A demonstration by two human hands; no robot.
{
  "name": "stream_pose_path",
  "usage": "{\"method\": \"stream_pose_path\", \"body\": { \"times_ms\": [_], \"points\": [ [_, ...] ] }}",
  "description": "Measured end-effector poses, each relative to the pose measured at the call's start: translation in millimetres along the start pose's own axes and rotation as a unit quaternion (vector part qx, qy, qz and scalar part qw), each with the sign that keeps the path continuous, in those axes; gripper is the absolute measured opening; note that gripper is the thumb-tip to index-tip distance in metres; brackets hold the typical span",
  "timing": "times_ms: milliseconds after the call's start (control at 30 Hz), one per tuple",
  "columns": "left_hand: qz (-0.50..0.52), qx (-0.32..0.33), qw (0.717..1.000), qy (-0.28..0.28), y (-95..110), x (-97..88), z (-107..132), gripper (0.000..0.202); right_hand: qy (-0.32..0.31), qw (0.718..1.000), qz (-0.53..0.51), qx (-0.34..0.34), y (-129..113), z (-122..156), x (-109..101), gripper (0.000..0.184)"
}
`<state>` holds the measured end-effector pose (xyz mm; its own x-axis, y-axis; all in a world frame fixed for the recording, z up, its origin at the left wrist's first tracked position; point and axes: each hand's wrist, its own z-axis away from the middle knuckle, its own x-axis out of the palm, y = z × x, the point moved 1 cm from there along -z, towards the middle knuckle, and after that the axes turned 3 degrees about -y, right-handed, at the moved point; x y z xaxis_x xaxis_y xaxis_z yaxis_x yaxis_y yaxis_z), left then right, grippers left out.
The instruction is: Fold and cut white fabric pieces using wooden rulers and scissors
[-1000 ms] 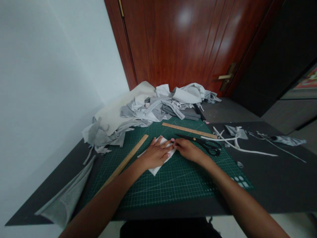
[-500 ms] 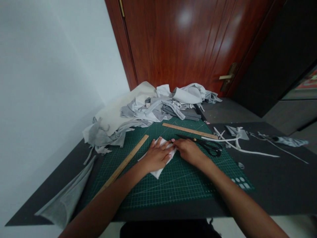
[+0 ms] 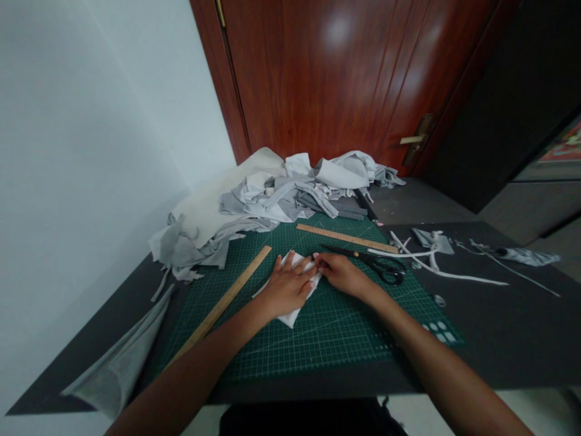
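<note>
A folded white cloth (image 3: 290,318) lies on the green cutting mat (image 3: 336,339) in the head view. My left hand (image 3: 291,288) rests flat on top of it, fingers spread, covering much of its middle. At the cloth's right corner, my right hand (image 3: 344,275) is closed in a pinch. A small pink piece (image 3: 316,255) shows at its fingertips; its kind is too small to make out. Just beyond the right hand lie black-handled scissors (image 3: 376,263), their blades pointing left.
One wooden ruler (image 3: 227,298) lies left of the hands, another ruler (image 3: 345,238) beyond them. Grey and white fabric scraps (image 3: 281,200) are heaped at the back. White strips (image 3: 467,278) lie at right, and grey fabric (image 3: 122,363) hangs over the table's left front edge.
The right hand's fingers have shifted slightly at the cloth's right corner, and the pink piece is now more covered. The left hand stays flat on the cloth.
</note>
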<state>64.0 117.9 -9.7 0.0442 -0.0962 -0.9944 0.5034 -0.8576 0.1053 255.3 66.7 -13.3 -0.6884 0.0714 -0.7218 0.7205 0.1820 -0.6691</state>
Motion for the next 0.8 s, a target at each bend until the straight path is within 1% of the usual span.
{"method": "stream_pose_path", "body": {
  "times_ms": [67, 133, 233, 333, 467, 567, 700, 800],
  "points": [
    [0.001, 0.000, 1.000, 0.000, -0.1, 0.2, -0.2, 0.052, 0.002, 1.000, -0.020, 0.001, -0.3, -0.4, -1.1, 0.018],
    [0.002, 0.001, 1.000, 0.000, -0.7, 0.7, -0.2, 0.052, 0.013, 0.999, -0.031, 0.016, -0.3, -0.5, -3.1, 0.015],
    [0.007, 0.011, 1.000, 0.008, -2.1, 2.0, 0.3, 0.051, 0.010, 0.999, -0.012, 0.052, -0.5, 0.1, -5.3, 0.016],
    [0.011, 0.015, 1.000, 0.020, -3.1, 3.1, 0.7, 0.051, -0.002, 0.997, 0.013, 0.081, -2.1, 1.5, -3.2, 0.011],
    [0.014, 0.007, 1.000, 0.013, -2.2, 3.5, 0.6, 0.050, 0.021, 0.997, 0.050, 0.063, -3.7, 3.0, 3.7, 0.007],
    [0.014, 0.000, 1.000, 0.008, -0.6, 4.5, 0.6, 0.049, 0.033, 0.996, 0.061, 0.050, -2.5, 3.3, 6.2, 0.009],
    [0.014, -0.011, 1.000, 0.002, 1.1, 7.0, 1.4, 0.050, 0.032, 0.998, 0.044, 0.038, -0.7, 2.3, 5.4, 0.013],
    [0.014, -0.016, 1.000, 0.000, 2.6, 6.5, 2.4, 0.051, 0.033, 0.998, 0.023, 0.046, 0.2, 0.8, 4.8, 0.013]
  ]
}}
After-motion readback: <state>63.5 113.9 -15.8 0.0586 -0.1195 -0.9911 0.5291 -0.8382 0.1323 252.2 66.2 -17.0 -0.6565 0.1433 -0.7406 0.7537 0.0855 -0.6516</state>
